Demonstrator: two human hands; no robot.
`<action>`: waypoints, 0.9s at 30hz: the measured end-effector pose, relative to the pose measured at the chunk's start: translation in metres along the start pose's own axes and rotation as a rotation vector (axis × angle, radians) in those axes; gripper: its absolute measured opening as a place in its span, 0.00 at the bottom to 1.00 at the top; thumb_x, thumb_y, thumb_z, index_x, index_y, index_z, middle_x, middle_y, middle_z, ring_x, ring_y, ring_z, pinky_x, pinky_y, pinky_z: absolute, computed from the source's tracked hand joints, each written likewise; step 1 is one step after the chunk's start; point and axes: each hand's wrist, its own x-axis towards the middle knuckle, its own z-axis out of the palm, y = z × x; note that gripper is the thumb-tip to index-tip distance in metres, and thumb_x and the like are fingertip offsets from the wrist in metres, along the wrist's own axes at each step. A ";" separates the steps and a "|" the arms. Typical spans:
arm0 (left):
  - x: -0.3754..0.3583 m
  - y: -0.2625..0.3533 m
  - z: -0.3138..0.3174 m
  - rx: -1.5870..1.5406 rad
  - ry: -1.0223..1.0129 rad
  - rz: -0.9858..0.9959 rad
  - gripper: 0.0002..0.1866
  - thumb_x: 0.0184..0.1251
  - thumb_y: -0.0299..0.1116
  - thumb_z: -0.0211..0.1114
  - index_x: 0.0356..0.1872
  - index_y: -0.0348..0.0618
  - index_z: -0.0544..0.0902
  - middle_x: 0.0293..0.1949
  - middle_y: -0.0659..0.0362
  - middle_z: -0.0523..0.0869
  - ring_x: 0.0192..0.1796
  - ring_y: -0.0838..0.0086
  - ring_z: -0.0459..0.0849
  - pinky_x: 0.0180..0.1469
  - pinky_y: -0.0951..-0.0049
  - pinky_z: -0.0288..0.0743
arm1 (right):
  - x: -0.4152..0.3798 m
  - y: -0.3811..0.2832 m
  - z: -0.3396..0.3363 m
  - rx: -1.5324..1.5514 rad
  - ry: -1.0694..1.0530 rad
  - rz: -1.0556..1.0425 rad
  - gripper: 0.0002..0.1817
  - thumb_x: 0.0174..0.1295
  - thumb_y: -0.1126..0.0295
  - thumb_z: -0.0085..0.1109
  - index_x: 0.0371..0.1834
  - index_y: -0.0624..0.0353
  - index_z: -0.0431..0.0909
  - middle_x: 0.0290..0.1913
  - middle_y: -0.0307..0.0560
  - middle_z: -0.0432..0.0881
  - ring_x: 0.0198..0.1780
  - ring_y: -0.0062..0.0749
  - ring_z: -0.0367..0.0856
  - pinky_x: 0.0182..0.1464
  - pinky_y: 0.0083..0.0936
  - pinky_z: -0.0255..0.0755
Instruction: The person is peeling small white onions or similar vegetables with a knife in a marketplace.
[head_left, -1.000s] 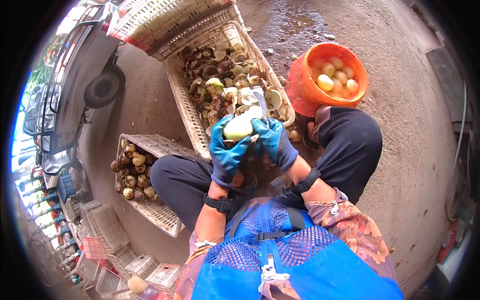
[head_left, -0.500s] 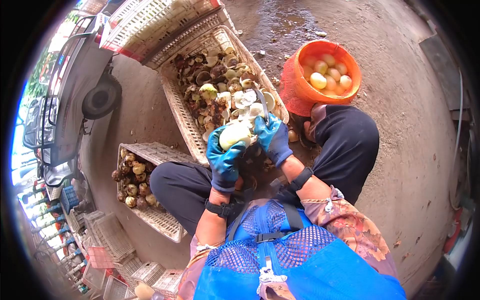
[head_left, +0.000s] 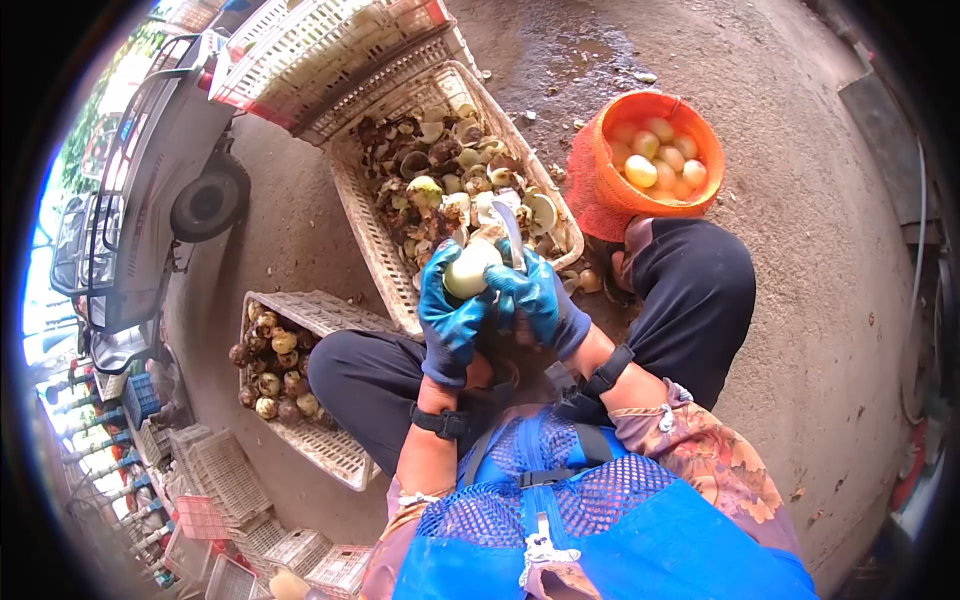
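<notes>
My left hand [head_left: 449, 308], in a blue rubber-coated glove, is wrapped round a pale peeled onion [head_left: 473, 270]. In my gloved right hand [head_left: 535, 297] is a knife with a curved blade [head_left: 512, 232], pointing up and away from me. The right fingers touch the onion's right side. Both hands are over the near end of a white plastic crate [head_left: 362, 215], which is full of onion peels and cut scraps [head_left: 425, 192]. The knife's handle is hidden in my grip.
An orange bucket [head_left: 590, 170] of peeled onions stands at the right, beyond my right knee. By my left knee a tilted crate [head_left: 330, 462] holds unpeeled onions [head_left: 283, 360]. More crates [head_left: 330, 60] stand at the far left, near a parked vehicle [head_left: 165, 190].
The onion has turned in my left hand. My right hand has shifted slightly down and left against it, and the knife blade now tilts left, away from me.
</notes>
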 end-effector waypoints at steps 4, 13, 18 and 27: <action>-0.001 0.022 0.003 -0.246 -0.031 -0.128 0.37 0.57 0.17 0.61 0.71 0.38 0.65 0.66 0.53 0.74 0.64 0.65 0.77 0.66 0.68 0.73 | 0.000 -0.003 0.000 0.028 -0.072 -0.059 0.23 0.62 0.70 0.59 0.60 0.64 0.72 0.51 0.43 0.82 0.51 0.24 0.79 0.53 0.23 0.74; 0.005 0.002 -0.021 -0.897 0.059 -0.624 0.23 0.77 0.34 0.55 0.69 0.38 0.68 0.64 0.51 0.77 0.63 0.60 0.78 0.64 0.57 0.75 | -0.001 0.006 -0.003 0.062 -0.085 0.040 0.31 0.57 0.81 0.59 0.67 0.62 0.68 0.56 0.47 0.81 0.54 0.30 0.81 0.56 0.27 0.77; -0.001 0.000 -0.034 -0.970 0.106 -0.718 0.19 0.73 0.37 0.60 0.60 0.39 0.77 0.55 0.49 0.84 0.56 0.59 0.84 0.59 0.60 0.80 | 0.003 0.021 -0.009 -0.002 -0.120 0.012 0.32 0.60 0.78 0.57 0.71 0.62 0.65 0.58 0.49 0.80 0.56 0.31 0.81 0.58 0.29 0.77; 0.001 0.016 -0.024 -0.861 0.280 -0.580 0.20 0.67 0.36 0.67 0.57 0.44 0.77 0.52 0.52 0.83 0.52 0.56 0.84 0.52 0.56 0.84 | -0.002 0.020 -0.011 -1.038 0.057 -0.487 0.26 0.69 0.62 0.53 0.70 0.53 0.69 0.62 0.59 0.78 0.60 0.54 0.79 0.58 0.40 0.76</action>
